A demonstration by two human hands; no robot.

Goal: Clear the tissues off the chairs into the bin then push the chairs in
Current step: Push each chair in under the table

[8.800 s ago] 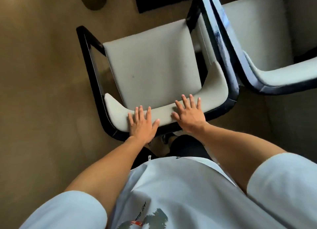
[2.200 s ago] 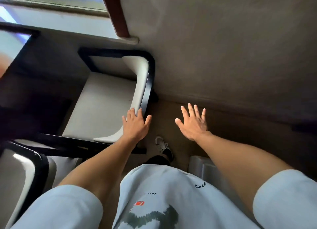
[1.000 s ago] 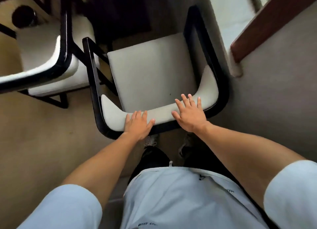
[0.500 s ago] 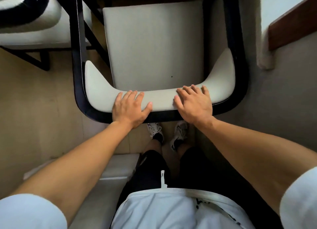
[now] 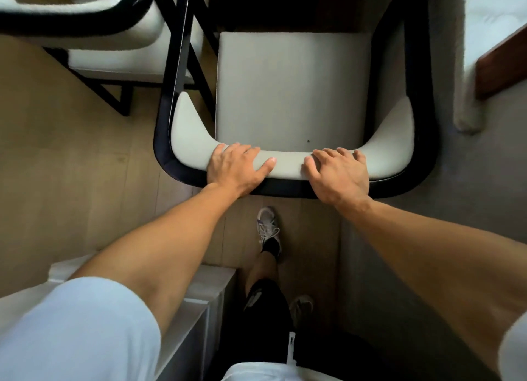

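Note:
A chair [image 5: 291, 87] with a black frame and cream seat stands right below me, its curved backrest nearest to me. My left hand [image 5: 235, 168] grips the backrest's top left of the middle. My right hand [image 5: 339, 174] grips it right of the middle. The far edge of the seat lies under a dark table edge [image 5: 285, 7]. No tissue shows on the seat. No bin is in sight.
A second chair of the same kind [image 5: 94, 24] stands at the upper left, its legs close to this chair's frame. A wall with a wooden sill [image 5: 502, 64] runs along the right. A white low unit [image 5: 196, 300] stands at my left leg.
The chair has slid away from me, further under the dark table edge. Both hands stay on the backrest and my arms have stretched out. One foot has stepped forward.

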